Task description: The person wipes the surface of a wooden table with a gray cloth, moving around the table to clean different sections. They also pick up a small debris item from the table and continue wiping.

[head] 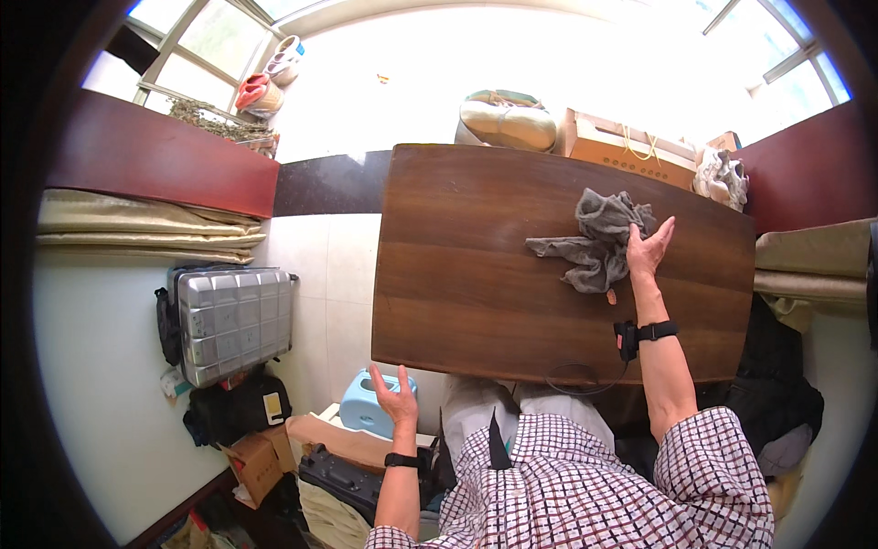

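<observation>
A crumpled grey cloth [600, 240] lies on the right half of a dark brown wooden table [466, 274]. My right hand [648, 247] is at the cloth's right edge, fingers spread; whether it touches the cloth I cannot tell. Just below the cloth sits a small orange-brown piece [612, 297]. My left hand [396, 398] is raised at the table's near left corner, fingers apart and holding nothing, in front of a light blue plastic stool [357, 405]. Both wrists wear black straps, and a thin black cable [576, 392] loops from the right one.
Behind the table stand a rounded bundle [507, 123], an orange-brown cardboard box [627, 154] and a plastic bag [720, 178]. At the left are a silver hard-shell suitcase [236, 319], a black bag [236, 412] and an open carton [257, 463]. A black case [350, 480] lies beside my left forearm.
</observation>
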A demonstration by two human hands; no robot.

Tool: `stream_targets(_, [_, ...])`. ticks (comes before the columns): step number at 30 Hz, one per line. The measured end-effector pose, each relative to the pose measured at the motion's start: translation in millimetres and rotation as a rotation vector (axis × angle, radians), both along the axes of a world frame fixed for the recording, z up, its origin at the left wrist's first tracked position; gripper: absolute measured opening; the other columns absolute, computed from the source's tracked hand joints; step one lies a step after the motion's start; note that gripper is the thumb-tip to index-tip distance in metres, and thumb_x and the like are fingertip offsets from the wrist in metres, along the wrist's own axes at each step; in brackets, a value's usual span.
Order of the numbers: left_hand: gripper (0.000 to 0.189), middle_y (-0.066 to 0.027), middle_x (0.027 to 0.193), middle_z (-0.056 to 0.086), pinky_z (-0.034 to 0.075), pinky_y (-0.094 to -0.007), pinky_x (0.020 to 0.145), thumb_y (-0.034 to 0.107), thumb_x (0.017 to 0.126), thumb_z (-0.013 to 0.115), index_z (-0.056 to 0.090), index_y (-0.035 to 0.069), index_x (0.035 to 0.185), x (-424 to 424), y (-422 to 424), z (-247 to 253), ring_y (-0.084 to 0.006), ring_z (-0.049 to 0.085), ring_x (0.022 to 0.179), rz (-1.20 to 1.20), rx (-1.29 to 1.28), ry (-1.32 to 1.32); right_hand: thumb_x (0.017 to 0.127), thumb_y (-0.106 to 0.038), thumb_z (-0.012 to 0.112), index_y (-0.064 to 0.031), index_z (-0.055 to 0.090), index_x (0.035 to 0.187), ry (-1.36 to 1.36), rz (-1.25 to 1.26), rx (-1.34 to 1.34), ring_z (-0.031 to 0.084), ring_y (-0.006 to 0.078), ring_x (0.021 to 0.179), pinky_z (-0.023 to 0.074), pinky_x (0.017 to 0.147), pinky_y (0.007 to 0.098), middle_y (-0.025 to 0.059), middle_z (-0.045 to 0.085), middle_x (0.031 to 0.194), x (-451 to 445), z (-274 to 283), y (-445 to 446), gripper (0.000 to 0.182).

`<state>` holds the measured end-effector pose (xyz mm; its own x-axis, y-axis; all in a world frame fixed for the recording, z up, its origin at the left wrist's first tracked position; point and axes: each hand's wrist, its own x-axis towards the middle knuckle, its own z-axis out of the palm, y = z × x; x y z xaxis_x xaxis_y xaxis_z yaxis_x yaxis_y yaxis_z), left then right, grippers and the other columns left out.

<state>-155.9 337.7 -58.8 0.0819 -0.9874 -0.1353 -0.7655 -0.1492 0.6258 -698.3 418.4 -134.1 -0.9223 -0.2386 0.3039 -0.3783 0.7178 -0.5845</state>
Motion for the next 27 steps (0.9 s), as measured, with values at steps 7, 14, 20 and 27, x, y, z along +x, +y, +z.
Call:
stream_targets(7, [0.066,-0.0260,0.144,0.038,0.026,-0.0383,0.112,0.030,0.092,0.059,0.035,-0.010,0.138,90,-19,-9,-0.0357,0.034,0.136,0.059,0.154,0.068,0.070,-0.054,0.075,-0.0195,0.036,0.144,-0.033,0.044,0.431,0.033,0.0390,0.134,0.0299,0.109,0.0461,0.0161,0.034,0.145,90,42,-64,0.091])
stream_targets(14, [0.067,-0.0276,0.144,0.036,0.030,-0.0391,0.109,0.031,0.094,0.057,0.030,-0.010,0.141,212,-17,-31,-0.0337,0.039,0.132,0.304,0.285,0.231,0.071,-0.024,0.068,-0.0085,0.056,0.124,0.323,0.248,0.097,0.050,0.0333,0.117,0.0363,0.101,0.0450,0.0146,0.059,0.118,187,28,-202,0.056])
stream_targets(20, [0.064,-0.0282,0.141,0.039,0.037,-0.0365,0.104,0.026,0.095,0.056,0.030,-0.009,0.141,252,-34,-15,-0.0317,0.044,0.128,0.302,0.347,0.238,0.060,0.003,0.062,-0.0126,0.056,0.117,-0.117,0.593,-0.092,0.048,0.0349,0.115,0.0399,0.095,0.0463,0.0122,0.054,0.118,361,57,-394,0.059])
stream_targets(27, [0.063,-0.0270,0.135,0.046,0.040,-0.0348,0.101,0.022,0.096,0.055,0.027,-0.008,0.143,268,-71,-12,-0.0302,0.051,0.120,0.319,0.238,0.369,0.077,-0.015,0.074,-0.0043,0.053,0.125,-0.978,0.635,-0.828,0.060,0.0267,0.101,0.0477,0.090,0.0340,0.0151,0.061,0.108,420,119,-426,0.053])
